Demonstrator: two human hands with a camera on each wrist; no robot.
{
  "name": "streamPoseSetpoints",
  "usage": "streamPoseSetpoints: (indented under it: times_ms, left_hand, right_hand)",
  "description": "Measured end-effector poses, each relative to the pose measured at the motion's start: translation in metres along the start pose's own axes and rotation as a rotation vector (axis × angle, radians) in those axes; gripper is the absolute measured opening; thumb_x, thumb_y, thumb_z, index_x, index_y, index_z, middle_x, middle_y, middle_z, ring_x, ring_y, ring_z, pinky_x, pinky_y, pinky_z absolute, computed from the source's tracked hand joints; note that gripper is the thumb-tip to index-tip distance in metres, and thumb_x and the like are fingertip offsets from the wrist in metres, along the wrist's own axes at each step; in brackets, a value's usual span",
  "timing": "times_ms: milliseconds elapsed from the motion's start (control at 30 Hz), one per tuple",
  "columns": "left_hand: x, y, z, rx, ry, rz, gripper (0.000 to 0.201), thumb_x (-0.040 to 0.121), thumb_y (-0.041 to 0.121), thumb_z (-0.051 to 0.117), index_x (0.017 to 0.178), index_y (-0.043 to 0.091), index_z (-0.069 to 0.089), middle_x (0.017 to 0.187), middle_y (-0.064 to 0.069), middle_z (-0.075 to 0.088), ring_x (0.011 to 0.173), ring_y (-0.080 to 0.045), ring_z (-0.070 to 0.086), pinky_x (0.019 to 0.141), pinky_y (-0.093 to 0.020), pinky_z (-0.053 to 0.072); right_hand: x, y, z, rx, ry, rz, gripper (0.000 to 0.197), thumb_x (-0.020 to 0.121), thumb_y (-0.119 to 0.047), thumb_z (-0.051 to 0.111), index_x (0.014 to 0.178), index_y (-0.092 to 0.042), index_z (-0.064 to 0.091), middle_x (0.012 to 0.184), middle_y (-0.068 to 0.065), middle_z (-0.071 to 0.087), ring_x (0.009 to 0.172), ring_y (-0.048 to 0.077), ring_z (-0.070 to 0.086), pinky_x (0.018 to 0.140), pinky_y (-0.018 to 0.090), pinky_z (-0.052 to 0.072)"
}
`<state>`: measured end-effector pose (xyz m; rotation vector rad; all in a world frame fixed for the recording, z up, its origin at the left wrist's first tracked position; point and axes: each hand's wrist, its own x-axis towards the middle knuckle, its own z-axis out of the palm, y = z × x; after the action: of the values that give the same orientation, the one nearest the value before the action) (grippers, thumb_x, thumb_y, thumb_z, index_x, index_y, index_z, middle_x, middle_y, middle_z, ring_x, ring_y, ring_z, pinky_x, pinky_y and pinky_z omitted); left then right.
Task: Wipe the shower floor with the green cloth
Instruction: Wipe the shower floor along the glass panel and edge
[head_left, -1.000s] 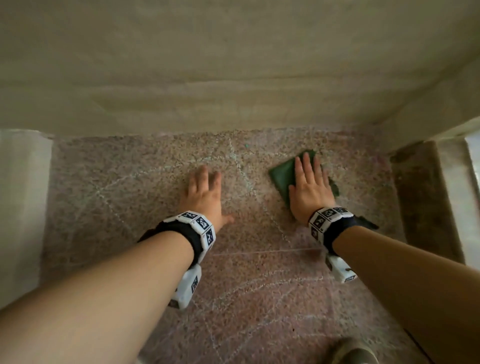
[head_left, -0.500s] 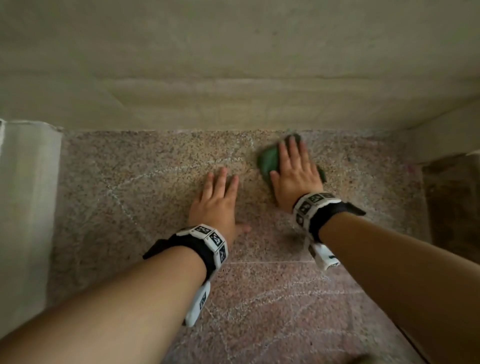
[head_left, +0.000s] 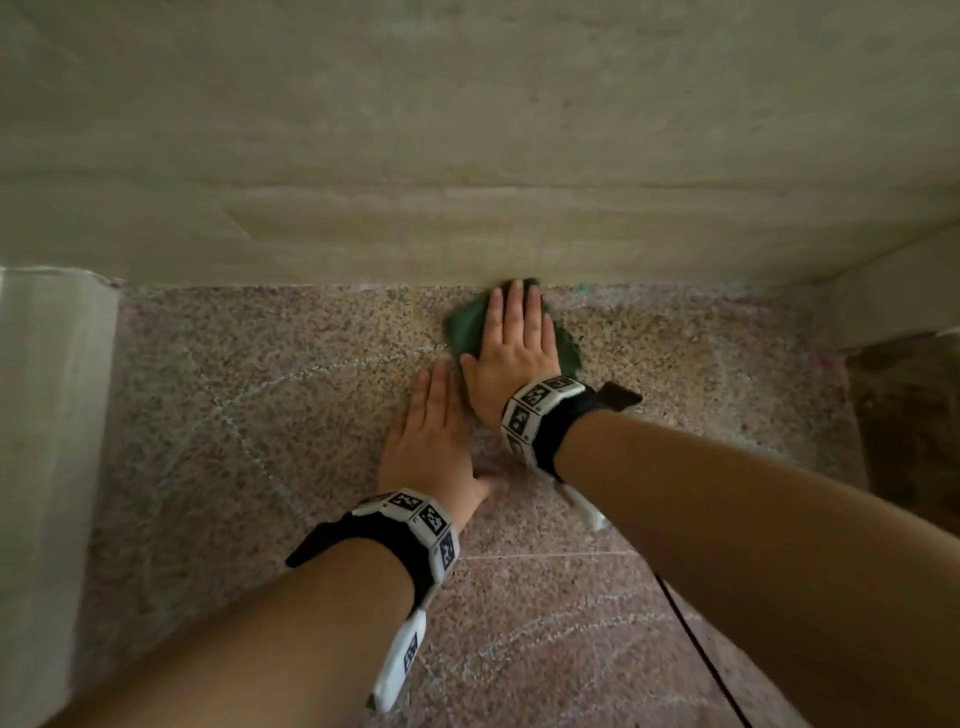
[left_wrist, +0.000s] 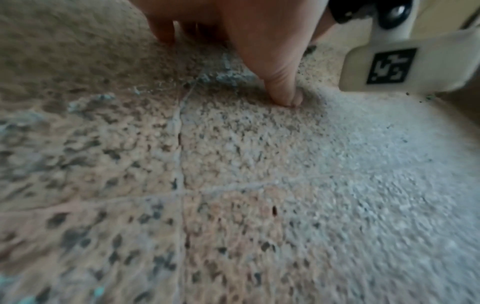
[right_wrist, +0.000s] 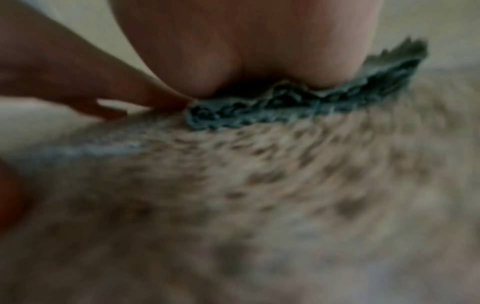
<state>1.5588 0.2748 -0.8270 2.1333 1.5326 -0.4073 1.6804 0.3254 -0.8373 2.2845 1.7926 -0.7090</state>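
The green cloth (head_left: 470, 325) lies flat on the speckled pink shower floor (head_left: 234, 389), right at the foot of the back wall. My right hand (head_left: 514, 338) presses it down with straight fingers, fingertips reaching the wall. In the right wrist view the cloth (right_wrist: 311, 102) bunches under my palm. Just behind and to the left of the right hand, my left hand (head_left: 434, 431) lies flat on the bare floor with its fingers together. The left wrist view shows its thumb (left_wrist: 280, 82) pressing on the tile.
The beige back wall (head_left: 467, 156) rises straight ahead. A pale ledge (head_left: 47, 441) borders the floor on the left, and a side wall (head_left: 893, 291) with a dark strip (head_left: 909, 426) closes the right. Faint chalky lines cross the tiles.
My right hand slid the cloth forward and left, up to the back wall. The left hand moved right, closer to the right hand.
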Motion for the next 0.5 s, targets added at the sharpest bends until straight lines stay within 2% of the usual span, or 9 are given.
streamPoseSetpoints:
  times_ms: [100, 167, 200, 233, 333, 433, 500]
  left_hand:
    - [0.0, 0.001, -0.003, 0.029, -0.041, 0.002, 0.133, 0.073, 0.076, 0.061, 0.151, 0.01, -0.023, 0.159, -0.003, -0.029, 0.149, -0.02, -0.02, 0.123, -0.038, 0.002]
    - [-0.002, 0.003, -0.005, 0.033, -0.075, -0.009, 0.131, 0.074, 0.076, 0.059, 0.15, 0.01, -0.026, 0.154, -0.002, -0.038, 0.147, -0.02, -0.023, 0.123, -0.038, 0.003]
    - [-0.002, 0.003, -0.006, 0.04, -0.083, -0.01, 0.131, 0.075, 0.076, 0.058, 0.149, 0.01, -0.027, 0.15, -0.001, -0.042, 0.147, -0.02, -0.025, 0.123, -0.038, 0.004]
    - [-0.001, 0.003, -0.008, 0.039, -0.086, -0.009, 0.13, 0.076, 0.075, 0.057, 0.148, 0.009, -0.028, 0.148, -0.001, -0.044, 0.146, -0.02, -0.026, 0.123, -0.039, 0.004]
    - [-0.003, 0.003, -0.009, 0.038, -0.101, -0.003, 0.127, 0.078, 0.075, 0.056, 0.148, 0.009, -0.028, 0.147, -0.002, -0.045, 0.146, -0.021, -0.027, 0.123, -0.04, 0.004]
    - [-0.005, 0.005, -0.01, 0.045, -0.093, -0.012, 0.127, 0.08, 0.072, 0.058, 0.148, 0.009, -0.028, 0.151, -0.003, -0.042, 0.146, -0.022, -0.027, 0.123, -0.039, 0.002]
    - [-0.005, 0.006, -0.009, 0.037, -0.069, -0.012, 0.128, 0.08, 0.067, 0.063, 0.149, 0.008, -0.026, 0.154, -0.003, -0.039, 0.147, -0.021, -0.026, 0.123, -0.039, 0.002]
  right_hand:
    - [0.002, 0.018, -0.009, -0.129, -0.012, -0.181, 0.078, 0.1, -0.051, 0.025, 0.153, -0.011, -0.015, 0.161, 0.011, -0.02, 0.148, 0.03, -0.019, 0.12, 0.043, -0.007]
    - [0.0, 0.044, -0.01, -0.13, 0.004, -0.218, 0.074, 0.1, -0.052, 0.022, 0.154, -0.017, -0.014, 0.162, 0.003, -0.019, 0.149, 0.025, -0.018, 0.121, 0.04, -0.006]
    - [-0.002, 0.06, -0.011, -0.092, 0.036, -0.136, 0.073, 0.1, -0.052, 0.022, 0.155, -0.019, -0.014, 0.162, 0.001, -0.019, 0.149, 0.023, -0.018, 0.121, 0.04, -0.006]
    - [-0.004, 0.076, -0.011, -0.033, 0.072, 0.01, 0.074, 0.1, -0.052, 0.022, 0.155, -0.018, -0.014, 0.162, 0.002, -0.02, 0.148, 0.023, -0.018, 0.121, 0.04, -0.005]
    - [-0.016, 0.108, -0.012, 0.133, 0.107, 0.436, 0.078, 0.099, -0.05, 0.026, 0.154, -0.011, -0.012, 0.162, 0.011, -0.017, 0.149, 0.029, -0.014, 0.122, 0.043, -0.002]
    - [-0.005, 0.093, -0.015, 0.227, 0.151, 0.612, 0.08, 0.099, -0.046, 0.032, 0.154, -0.005, -0.009, 0.161, 0.017, -0.014, 0.149, 0.033, -0.012, 0.121, 0.046, -0.003]
    - [0.009, 0.063, -0.021, 0.291, 0.149, 0.625, 0.083, 0.098, -0.046, 0.035, 0.153, -0.002, -0.01, 0.16, 0.019, -0.016, 0.148, 0.036, -0.014, 0.12, 0.047, -0.005]
